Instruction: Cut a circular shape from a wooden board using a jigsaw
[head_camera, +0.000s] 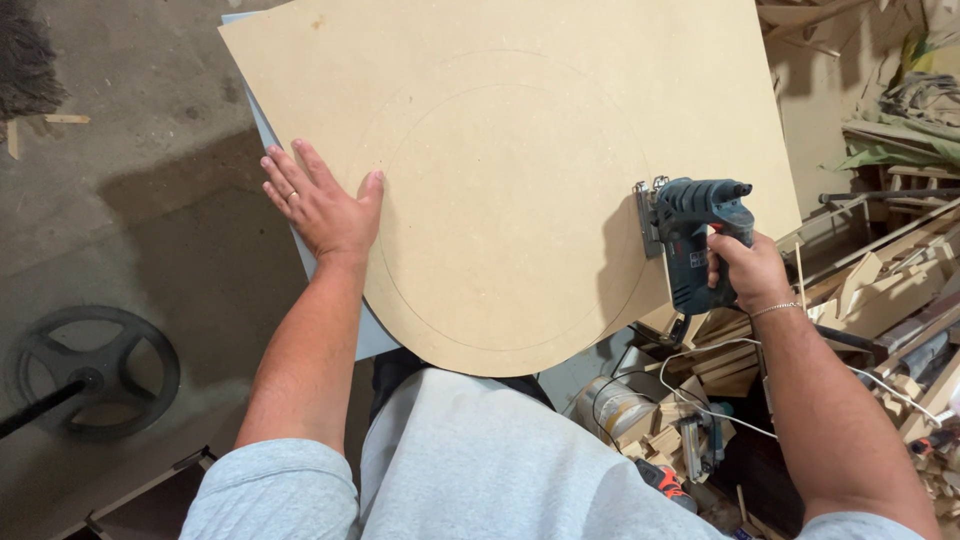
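A large tan fibreboard sheet (500, 150) lies in front of me, with a circle drawn on it and its near edge cut into a curve. My left hand (322, 207) presses flat on the sheet's left part, fingers spread, a ring on one finger. My right hand (745, 270) grips the handle of a dark teal jigsaw (695, 232). The saw's metal base sits on the sheet's right part, next to the drawn line.
A grey panel (372, 338) shows under the sheet at the left. A black wheel (95, 370) lies on the concrete floor at the left. Wood offcuts (880, 290), a tape roll (612, 406) and cables crowd the right side.
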